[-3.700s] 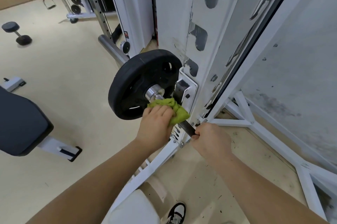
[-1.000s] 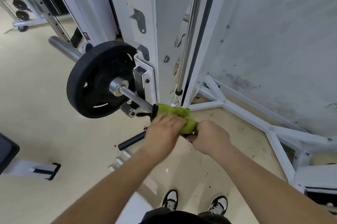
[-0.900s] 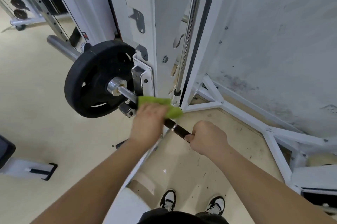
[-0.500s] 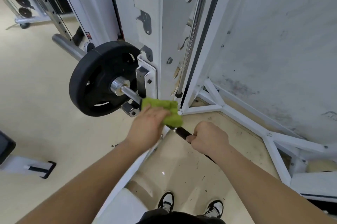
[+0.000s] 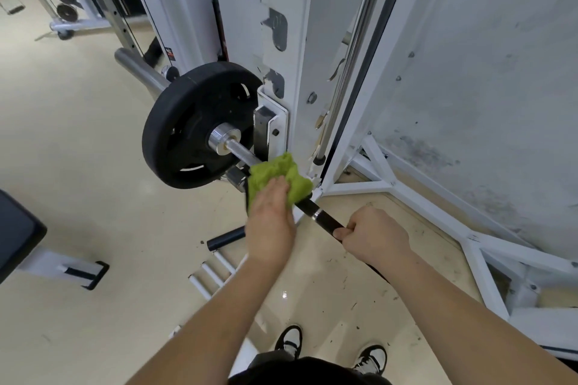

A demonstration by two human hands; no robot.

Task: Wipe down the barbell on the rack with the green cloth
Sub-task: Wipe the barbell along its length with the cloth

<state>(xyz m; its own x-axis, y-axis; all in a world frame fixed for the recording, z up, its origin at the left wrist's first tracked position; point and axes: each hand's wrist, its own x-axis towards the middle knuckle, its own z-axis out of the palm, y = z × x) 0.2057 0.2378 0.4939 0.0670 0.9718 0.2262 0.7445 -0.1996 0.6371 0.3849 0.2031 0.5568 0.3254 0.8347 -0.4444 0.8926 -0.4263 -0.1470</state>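
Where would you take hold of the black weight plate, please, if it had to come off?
Probably by the cut-out slots near the rim of the weight plate, one hand each, coming from the open floor side: the rack upright crowds its other edge.

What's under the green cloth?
The barbell passes under the green cloth, silver on one side, black on the other. The covered stretch is hidden; the left hand rests on top.

Left grip (image 5: 270, 225) holds green cloth (image 5: 275, 170) on barbell (image 5: 244, 154) (right grip (image 5: 375, 237) clasps it nearby).
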